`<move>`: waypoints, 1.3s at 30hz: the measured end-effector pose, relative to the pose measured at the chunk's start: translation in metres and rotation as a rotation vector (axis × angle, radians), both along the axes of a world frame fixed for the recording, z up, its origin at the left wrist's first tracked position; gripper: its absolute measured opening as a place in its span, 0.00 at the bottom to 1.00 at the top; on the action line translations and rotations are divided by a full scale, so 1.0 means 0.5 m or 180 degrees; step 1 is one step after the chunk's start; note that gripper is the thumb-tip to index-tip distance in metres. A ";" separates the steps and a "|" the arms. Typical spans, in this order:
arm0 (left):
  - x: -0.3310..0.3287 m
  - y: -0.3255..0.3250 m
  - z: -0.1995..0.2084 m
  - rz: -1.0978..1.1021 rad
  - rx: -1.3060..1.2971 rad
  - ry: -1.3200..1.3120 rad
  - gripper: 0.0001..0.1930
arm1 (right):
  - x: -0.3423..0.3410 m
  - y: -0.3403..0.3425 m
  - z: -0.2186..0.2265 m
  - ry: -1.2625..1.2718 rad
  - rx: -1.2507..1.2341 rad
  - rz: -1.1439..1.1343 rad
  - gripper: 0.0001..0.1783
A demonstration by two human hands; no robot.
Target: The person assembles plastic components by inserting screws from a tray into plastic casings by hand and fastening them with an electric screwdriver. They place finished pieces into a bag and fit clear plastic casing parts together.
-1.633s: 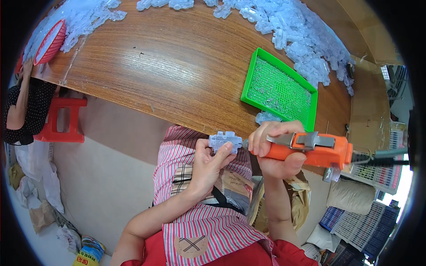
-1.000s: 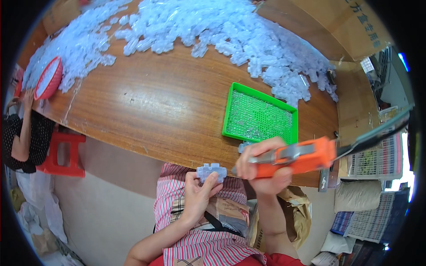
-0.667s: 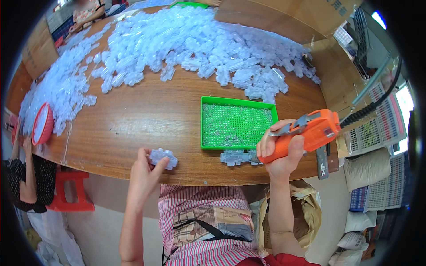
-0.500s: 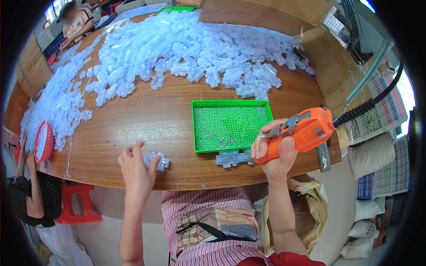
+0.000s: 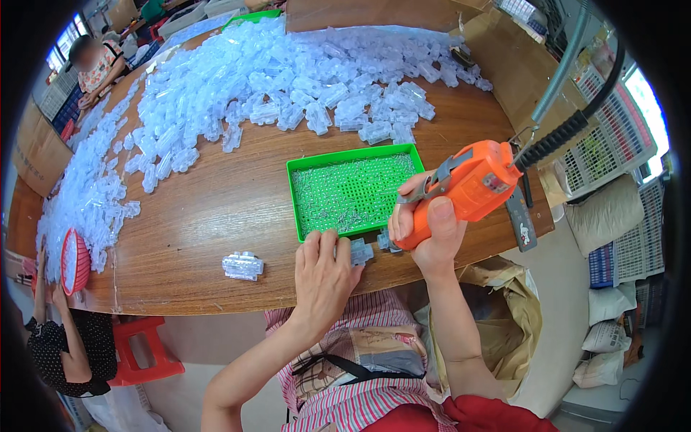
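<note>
My right hand (image 5: 440, 241) is closed around an orange electric screwdriver (image 5: 479, 183), which hangs from a cable at its back end. Its tip is hidden behind my fingers. At the near edge of a green perforated tray (image 5: 294, 205), my left hand (image 5: 324, 277) has its fingers curled on a clear plastic part (image 5: 361, 252). Another clear part (image 5: 386, 241) shows just beside it, under my right hand. Small metal screws (image 5: 353, 218) are scattered in the tray. Apart from both hands, a clear block-shaped part (image 5: 243, 266) lies on the table to the left.
A large heap of clear plastic parts (image 5: 209, 93) covers the far and left table (image 5: 180, 223). Cardboard (image 5: 518, 86) walls the right side. A red basket (image 5: 75, 263) stands by a co-worker at the left edge. An open sack (image 5: 515, 324) stands below the table.
My left hand has left the block-shaped part and moved right to the clear part by the tray. The screwdriver stays in my right hand. The whole view has shifted a little.
</note>
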State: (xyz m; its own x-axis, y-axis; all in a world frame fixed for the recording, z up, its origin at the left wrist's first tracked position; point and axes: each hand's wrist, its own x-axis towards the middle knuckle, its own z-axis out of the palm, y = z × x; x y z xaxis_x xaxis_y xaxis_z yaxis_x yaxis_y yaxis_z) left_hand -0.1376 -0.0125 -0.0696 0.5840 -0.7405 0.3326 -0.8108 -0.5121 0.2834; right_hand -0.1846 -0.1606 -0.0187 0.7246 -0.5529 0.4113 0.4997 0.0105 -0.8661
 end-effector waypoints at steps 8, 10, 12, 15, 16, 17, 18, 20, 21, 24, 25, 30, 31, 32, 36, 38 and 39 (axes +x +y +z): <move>0.009 0.042 -0.023 -0.0086 0.0139 0.1365 0.24 | -0.002 0.038 -0.025 0.0065 0.0180 0.0183 0.30; 0.016 0.053 -0.012 -0.0114 0.0164 0.1561 0.25 | -0.004 0.052 -0.026 0.0064 0.0210 0.0222 0.30; 0.019 0.066 -0.009 -0.0140 -0.0083 0.1867 0.25 | -0.006 0.060 -0.029 0.0013 0.0207 0.0352 0.30; 0.008 0.108 0.005 0.0048 -0.0207 0.3303 0.25 | -0.012 0.064 -0.028 -0.0017 0.0202 0.0603 0.34; -0.002 0.121 0.006 0.0106 -0.0204 0.3351 0.25 | -0.013 0.067 -0.028 -0.0023 0.0192 0.0639 0.35; -0.015 0.136 0.003 0.0220 -0.0402 0.4045 0.25 | -0.013 0.073 -0.026 -0.0004 0.0209 0.0701 0.37; -0.031 0.152 0.002 0.0352 -0.0630 0.4731 0.24 | -0.011 0.081 -0.022 0.0049 0.0244 0.0760 0.37; -0.054 0.171 -0.007 0.0320 -0.0943 0.5216 0.22 | -0.009 0.098 -0.019 -0.0020 0.0262 0.0904 0.38; -0.066 0.180 -0.018 0.0260 -0.1105 0.5313 0.21 | -0.007 0.110 -0.019 0.0000 0.0309 0.0934 0.40; -0.097 0.181 -0.044 0.0805 -0.1862 0.6012 0.20 | -0.007 0.138 -0.033 0.0006 0.0341 0.1188 0.40; -0.105 0.183 -0.062 0.0732 -0.2017 0.6020 0.20 | -0.008 0.146 -0.037 0.0030 0.0283 0.1235 0.40; -0.122 0.180 -0.096 0.0602 -0.2394 0.5751 0.18 | -0.013 0.166 -0.062 0.0052 0.0278 0.1251 0.41; -0.125 0.178 -0.096 0.0660 -0.2374 0.5716 0.18 | -0.012 0.170 -0.066 0.0041 0.0300 0.1179 0.41; -0.128 0.177 -0.095 0.0716 -0.2351 0.5678 0.18 | -0.012 0.173 -0.069 0.0064 0.0298 0.1191 0.41; -0.132 0.172 -0.088 0.0740 -0.2427 0.5677 0.17 | -0.013 0.181 -0.073 0.0126 0.0223 0.1202 0.41; -0.132 0.172 -0.088 0.0743 -0.2418 0.5643 0.17 | -0.014 0.184 -0.078 0.0192 0.0215 0.1247 0.41; -0.131 0.171 -0.089 0.0755 -0.2424 0.5663 0.17 | -0.013 0.184 -0.080 0.0214 0.0218 0.1251 0.41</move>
